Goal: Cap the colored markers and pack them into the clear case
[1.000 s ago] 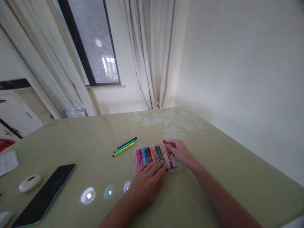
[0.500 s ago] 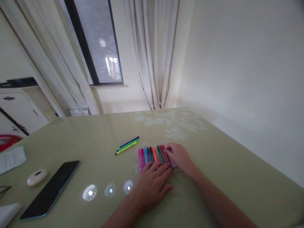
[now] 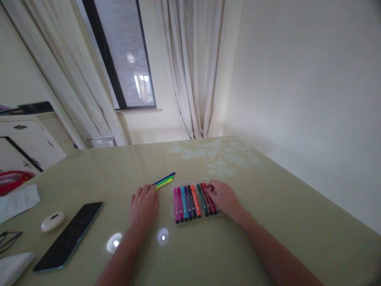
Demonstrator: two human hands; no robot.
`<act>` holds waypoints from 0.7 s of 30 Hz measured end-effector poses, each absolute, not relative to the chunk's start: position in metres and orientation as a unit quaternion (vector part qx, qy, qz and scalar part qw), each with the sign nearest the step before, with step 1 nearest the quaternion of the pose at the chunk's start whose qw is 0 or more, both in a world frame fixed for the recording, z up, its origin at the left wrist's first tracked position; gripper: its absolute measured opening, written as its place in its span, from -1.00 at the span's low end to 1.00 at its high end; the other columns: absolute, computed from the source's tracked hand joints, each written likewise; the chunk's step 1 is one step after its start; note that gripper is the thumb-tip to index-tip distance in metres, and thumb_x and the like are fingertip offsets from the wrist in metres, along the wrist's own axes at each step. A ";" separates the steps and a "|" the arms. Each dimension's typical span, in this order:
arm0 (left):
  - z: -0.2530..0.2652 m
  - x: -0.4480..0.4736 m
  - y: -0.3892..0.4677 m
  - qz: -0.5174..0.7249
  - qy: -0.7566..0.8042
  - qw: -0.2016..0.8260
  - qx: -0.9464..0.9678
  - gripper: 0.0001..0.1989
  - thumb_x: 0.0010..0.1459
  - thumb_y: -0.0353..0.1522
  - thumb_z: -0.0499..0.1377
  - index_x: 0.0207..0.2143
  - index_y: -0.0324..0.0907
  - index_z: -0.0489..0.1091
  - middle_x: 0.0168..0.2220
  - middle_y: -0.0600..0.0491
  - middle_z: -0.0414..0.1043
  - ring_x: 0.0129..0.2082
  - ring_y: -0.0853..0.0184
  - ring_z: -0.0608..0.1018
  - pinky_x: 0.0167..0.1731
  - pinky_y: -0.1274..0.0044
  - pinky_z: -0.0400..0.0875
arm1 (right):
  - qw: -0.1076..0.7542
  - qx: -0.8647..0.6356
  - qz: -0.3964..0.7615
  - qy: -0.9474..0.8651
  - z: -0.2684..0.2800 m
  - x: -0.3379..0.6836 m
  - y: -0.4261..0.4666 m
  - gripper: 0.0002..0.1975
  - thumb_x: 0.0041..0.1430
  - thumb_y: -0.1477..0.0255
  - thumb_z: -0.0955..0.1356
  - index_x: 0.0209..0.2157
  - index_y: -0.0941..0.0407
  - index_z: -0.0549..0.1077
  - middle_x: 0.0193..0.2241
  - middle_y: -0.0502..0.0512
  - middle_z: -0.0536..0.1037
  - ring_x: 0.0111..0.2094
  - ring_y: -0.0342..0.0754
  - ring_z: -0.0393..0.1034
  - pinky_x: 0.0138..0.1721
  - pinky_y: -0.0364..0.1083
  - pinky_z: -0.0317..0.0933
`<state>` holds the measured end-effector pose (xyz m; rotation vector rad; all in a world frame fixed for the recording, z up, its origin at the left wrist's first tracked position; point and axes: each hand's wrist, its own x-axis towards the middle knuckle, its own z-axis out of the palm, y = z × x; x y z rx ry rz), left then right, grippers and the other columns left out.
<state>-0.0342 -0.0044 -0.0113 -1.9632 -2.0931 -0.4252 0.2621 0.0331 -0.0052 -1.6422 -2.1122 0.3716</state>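
A clear plastic case [image 3: 190,223] lies on the table, holding a row of markers in pink, blue, purple, black, orange, green and red. My right hand [image 3: 224,198] is at the case's right end. Its fingers are curled together at the top of a red marker [image 3: 212,204], partly covering it. My left hand [image 3: 144,208] rests left of the case, fingers stretched over the lower ends of loose markers: a yellow marker [image 3: 164,183], a green marker [image 3: 166,179] and a dark blue marker [image 3: 164,177]. The fingers hide those lower ends.
A black tablet or phone [image 3: 70,236] lies at the left, near a white oval object [image 3: 52,221]. Farther left are glasses [image 3: 8,240], a folded white cloth or paper [image 3: 19,202] and a white object [image 3: 16,266]. The table [image 3: 268,238] runs along a wall at right.
My left hand has left the markers in the case and moved left to the loose markers. My right hand has stayed at the case's right end.
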 end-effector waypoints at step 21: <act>-0.018 0.032 -0.031 -0.394 -0.555 -0.195 -0.707 -0.71 0.39 -0.13 0.06 -0.16 -0.08 0.47 -0.22 0.04 0.58 -0.26 0.23 0.58 -0.23 0.42 0.45 | 0.387 -0.435 0.392 -0.712 0.009 0.234 0.013 -0.62 0.38 0.14 0.30 -0.37 0.12 0.51 -0.50 -0.02 0.47 -0.46 -0.11 0.31 -0.42 -0.14 0.13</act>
